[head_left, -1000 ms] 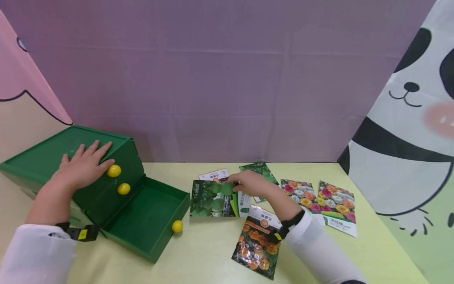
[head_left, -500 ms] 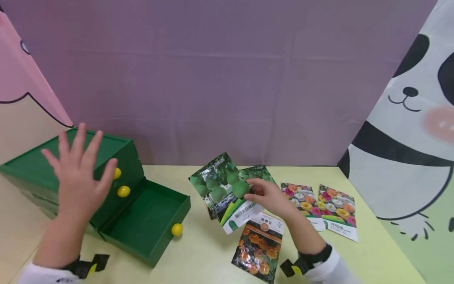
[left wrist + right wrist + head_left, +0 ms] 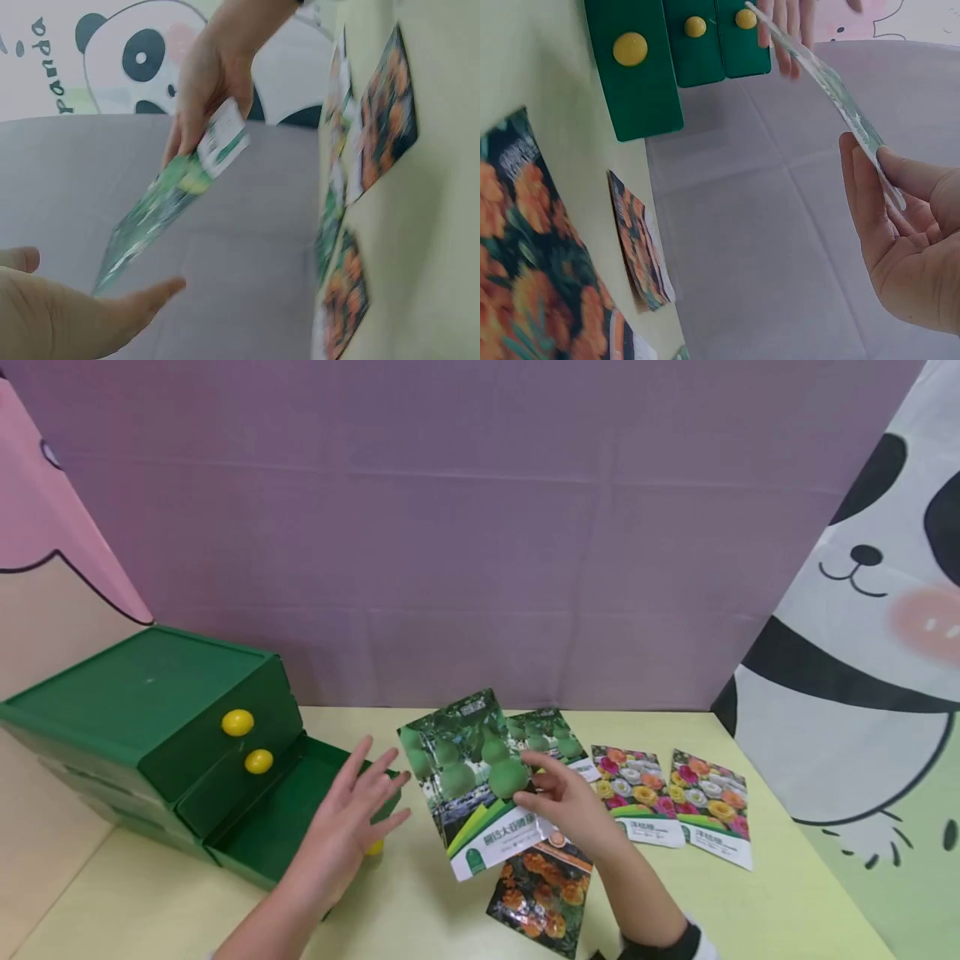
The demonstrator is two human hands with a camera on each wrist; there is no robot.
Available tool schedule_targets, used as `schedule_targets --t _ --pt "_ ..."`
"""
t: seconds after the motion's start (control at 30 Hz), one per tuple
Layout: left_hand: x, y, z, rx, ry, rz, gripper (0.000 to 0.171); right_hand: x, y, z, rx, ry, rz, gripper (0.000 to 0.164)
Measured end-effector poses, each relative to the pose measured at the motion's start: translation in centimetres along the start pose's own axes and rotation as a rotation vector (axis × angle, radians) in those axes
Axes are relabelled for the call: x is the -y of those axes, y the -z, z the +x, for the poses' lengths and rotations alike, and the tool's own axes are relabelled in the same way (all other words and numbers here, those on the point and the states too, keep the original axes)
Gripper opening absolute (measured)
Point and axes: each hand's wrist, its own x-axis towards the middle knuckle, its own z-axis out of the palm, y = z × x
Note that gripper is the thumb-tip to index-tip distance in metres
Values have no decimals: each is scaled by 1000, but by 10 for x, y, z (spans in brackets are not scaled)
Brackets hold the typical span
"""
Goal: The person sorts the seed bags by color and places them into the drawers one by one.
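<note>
Left hand (image 3: 347,822): fingers (image 3: 354,767) spread, thumb (image 3: 393,824) toward right hand (image 3: 573,802). The latter's pinching, forearm (image 3: 641,893) angled back behind it.

We see a booth-like nook of unclear setting; purple cloth (image 3: 480,543) backs the desk (image 3: 787,902); a panda panel (image 3: 832,735) and a pink cartoon panel (image 3: 67,518) flank it.

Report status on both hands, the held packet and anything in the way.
Right hand pinches green-fruit packet above table. Left hand spread, empty, beside packet. Nothing visible between them.
</note>
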Motion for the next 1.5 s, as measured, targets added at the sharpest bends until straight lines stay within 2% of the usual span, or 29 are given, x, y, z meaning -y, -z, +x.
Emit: schedule_targets --t 0.07,0.17,0.3,0.43,0.57,0.7,1.2,1.3,1.4,1.5 --pt "7 -5 4 13 90 -95 76 -1 -4 -2 8 -23 29 61" --pt "16 -8 7 28 184 -116 79 -3 -8 -3 61 -44 105 63" --pt "23 -9 8 82 233 -71 88 -3 -12 -4 130 -35 179 64" --pt "27 -6 8 134 264 -74 86 -4 -16 -4 165 -21 174 66" --pt "32 -4 7 151 261 -90 75 -5 -18 -5 199 -24 165 65" --pt "36 -3 5 139 252 -90 67 -5 -19 -6 227 -30 174 65" --pt "38 0 3 112 252 -83 64 -8 -20 -7 238 -38 180 65" --pt "38 5 4 77 252 -91 63 -9 -19 -5 237 -34 186 69" --pt "38 16 4 18 254 -109 62 -14 -14 0 246 -7 204 76" --pt "36 34 6 -58 271 -123 61 -19 -4 9 223 57 112 78"
